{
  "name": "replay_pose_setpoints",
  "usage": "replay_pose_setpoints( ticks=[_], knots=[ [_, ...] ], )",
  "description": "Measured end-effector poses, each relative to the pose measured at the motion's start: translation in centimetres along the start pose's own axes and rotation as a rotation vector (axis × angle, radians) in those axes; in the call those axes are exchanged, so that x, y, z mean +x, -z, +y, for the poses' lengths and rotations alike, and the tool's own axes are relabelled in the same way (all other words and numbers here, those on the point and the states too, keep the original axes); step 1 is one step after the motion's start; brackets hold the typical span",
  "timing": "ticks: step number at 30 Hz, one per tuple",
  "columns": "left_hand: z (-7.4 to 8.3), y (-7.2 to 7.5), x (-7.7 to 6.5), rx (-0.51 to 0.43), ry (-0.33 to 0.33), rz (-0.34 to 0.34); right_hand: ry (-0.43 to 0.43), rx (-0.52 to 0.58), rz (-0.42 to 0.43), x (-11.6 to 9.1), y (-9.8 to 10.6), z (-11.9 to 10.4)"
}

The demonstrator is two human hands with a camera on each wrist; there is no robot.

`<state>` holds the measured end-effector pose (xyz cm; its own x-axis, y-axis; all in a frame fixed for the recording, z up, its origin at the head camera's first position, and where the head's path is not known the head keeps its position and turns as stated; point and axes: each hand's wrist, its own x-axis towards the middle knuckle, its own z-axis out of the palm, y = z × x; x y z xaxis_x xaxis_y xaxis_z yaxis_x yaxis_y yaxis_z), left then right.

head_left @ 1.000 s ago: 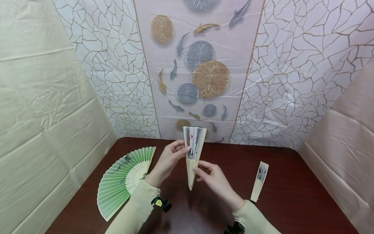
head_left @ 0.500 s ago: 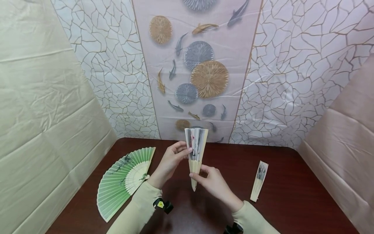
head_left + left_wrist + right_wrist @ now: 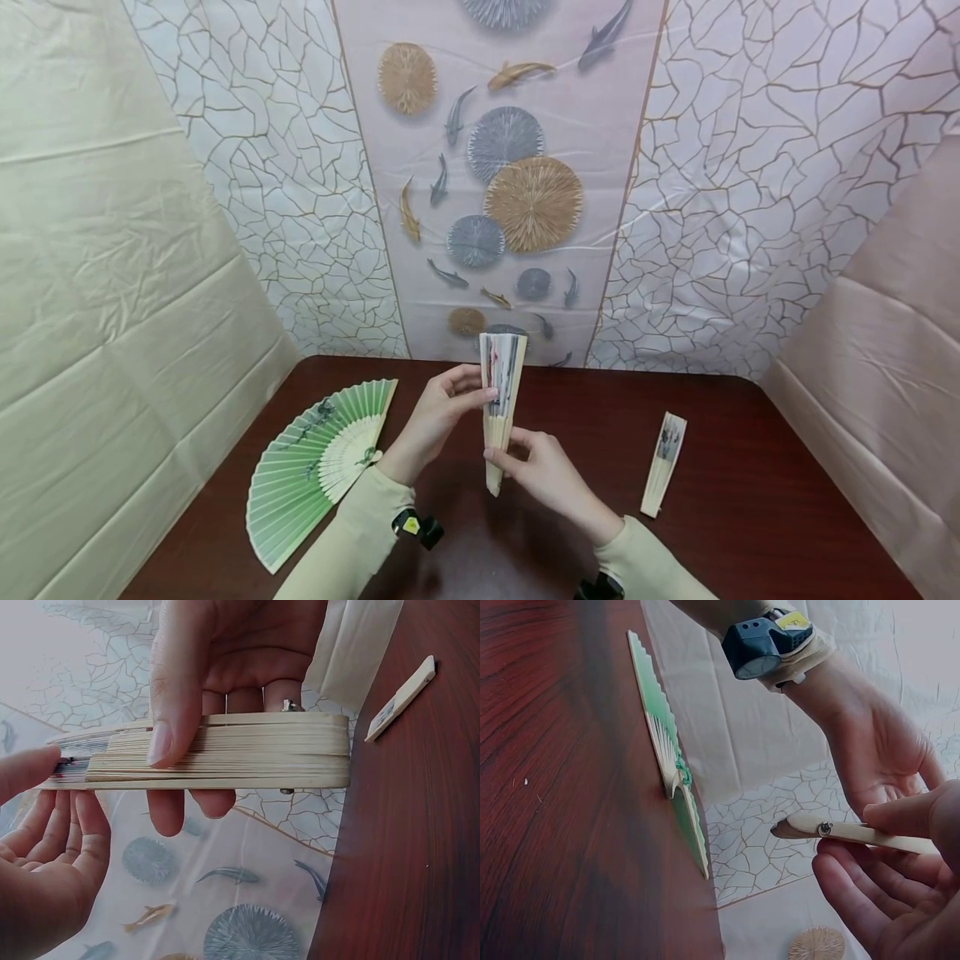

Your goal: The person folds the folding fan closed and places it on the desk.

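Note:
Held upright above the middle of the table is a nearly folded hand fan (image 3: 501, 375) with pale wooden ribs and a grey, white and red printed leaf. My left hand (image 3: 442, 417) pinches its printed upper part between thumb and fingers. Lower down, my right hand (image 3: 551, 475) grips the wooden ribs, thumb in front and fingers behind. In the left wrist view the ribs (image 3: 247, 754) lie stacked close together, with a metal pivot pin near the end. The right wrist view shows the fan edge-on, its pivot end (image 3: 806, 825) sticking out past my right fingers.
A green fan (image 3: 318, 467) lies spread on the dark red-brown table (image 3: 600, 408), left of my left forearm. To the right lies a folded fan (image 3: 663, 465) with a dark print. Patterned cloth (image 3: 525, 200) hangs behind the table, and plain cloth walls stand at both sides.
The held fan has folded narrower, its outer ribs drawing together. My right hand has shifted slightly left and down along the ribs. The fans on the table have stayed put.

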<state>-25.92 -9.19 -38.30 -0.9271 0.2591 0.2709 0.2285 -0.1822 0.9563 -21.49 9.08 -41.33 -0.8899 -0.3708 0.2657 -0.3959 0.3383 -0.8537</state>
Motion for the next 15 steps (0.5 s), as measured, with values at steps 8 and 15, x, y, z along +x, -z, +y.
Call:
replay_pose_setpoints(
  ticks=[8, 15],
  knots=[
    [-0.14, -0.03, 0.17, 0.008, 0.009, -0.009, 0.006, 0.033, -0.029, -0.06, 0.07, 0.03],
    [-0.45, 0.03, 0.23, 0.014, 0.021, 0.003, 0.008, 0.053, -0.054, -0.12, 0.12, 0.21]
  ],
)
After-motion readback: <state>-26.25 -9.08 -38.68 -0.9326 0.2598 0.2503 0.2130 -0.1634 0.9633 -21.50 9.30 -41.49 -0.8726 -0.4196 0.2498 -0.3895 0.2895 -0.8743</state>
